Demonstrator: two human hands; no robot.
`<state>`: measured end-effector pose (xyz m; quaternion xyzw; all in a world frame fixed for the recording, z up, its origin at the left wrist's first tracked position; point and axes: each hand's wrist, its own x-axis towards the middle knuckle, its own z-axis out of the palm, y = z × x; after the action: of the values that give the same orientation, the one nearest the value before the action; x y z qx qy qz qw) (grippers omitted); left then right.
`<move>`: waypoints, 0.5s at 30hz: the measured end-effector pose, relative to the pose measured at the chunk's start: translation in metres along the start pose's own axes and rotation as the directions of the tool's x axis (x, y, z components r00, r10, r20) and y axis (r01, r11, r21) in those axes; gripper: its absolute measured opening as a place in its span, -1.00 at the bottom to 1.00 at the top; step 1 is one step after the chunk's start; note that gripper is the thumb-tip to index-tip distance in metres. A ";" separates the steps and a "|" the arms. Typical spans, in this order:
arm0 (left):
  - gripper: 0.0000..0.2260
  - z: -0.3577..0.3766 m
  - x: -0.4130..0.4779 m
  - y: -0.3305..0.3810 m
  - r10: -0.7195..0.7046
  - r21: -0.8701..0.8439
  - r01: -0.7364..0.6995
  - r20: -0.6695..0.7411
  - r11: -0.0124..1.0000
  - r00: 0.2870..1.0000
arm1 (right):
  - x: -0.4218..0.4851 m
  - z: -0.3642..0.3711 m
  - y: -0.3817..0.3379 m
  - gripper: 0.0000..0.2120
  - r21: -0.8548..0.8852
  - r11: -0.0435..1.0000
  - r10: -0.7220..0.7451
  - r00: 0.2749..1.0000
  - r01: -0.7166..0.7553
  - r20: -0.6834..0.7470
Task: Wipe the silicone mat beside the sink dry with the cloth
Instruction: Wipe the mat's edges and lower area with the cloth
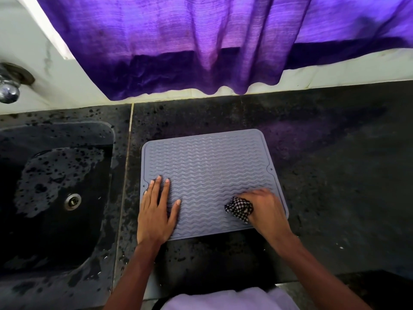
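**One hand pins the mat, the other works the cloth**

Your left hand lies flat on the near-left part of the silicone mat. Its fingers are straight and slightly spread, the thumb out to the side, and they hold nothing. That reads as a brace. A thin mat would likely slide on the wet, speckled tabletop under a wipe, and a flat palm weighs it down without bunching it.

Your right hand sits at the mat's near-right corner. It grips the black-and-white checked cloth, balled up and pressed to the ridges, with a wad showing on the thumb side. The fingertips are blurred, so I cannot tell exactly how they lie. A bunched cloth probably reaches into the wavy grooves better than a flat one.

The mat lies square on the tabletop just right of the sink, apart from its rim, with a joint in the stone between them. Wet patches surround the drain. A tap sits at the far left, and a purple curtain hangs over the wall behind.

You will find no brand, label or writing to read on the mat, cloth or tap. The mat shows only its ridges and a small hole at each side edge.
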<state>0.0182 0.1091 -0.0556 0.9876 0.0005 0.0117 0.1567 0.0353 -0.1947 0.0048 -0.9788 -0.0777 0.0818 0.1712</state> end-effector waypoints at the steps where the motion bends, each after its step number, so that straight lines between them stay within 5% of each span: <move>1: -0.38 0.000 0.000 0.000 0.000 0.001 0.000 -0.001 1.000 1.000 | -0.004 -0.001 0.006 -0.64 -0.007 1.000 0.018 1.000 -0.018 -0.003; 15: -0.38 -0.001 0.001 0.000 -0.003 -0.009 0.003 -0.004 1.000 1.000 | -0.034 -0.007 0.034 -0.70 0.119 0.993 0.028 0.998 -0.022 -0.051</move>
<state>0.0188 0.1091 -0.0549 0.9868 0.0020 0.0134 0.1612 0.0075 -0.2352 0.0043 -0.9695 -0.0559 0.0626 0.2301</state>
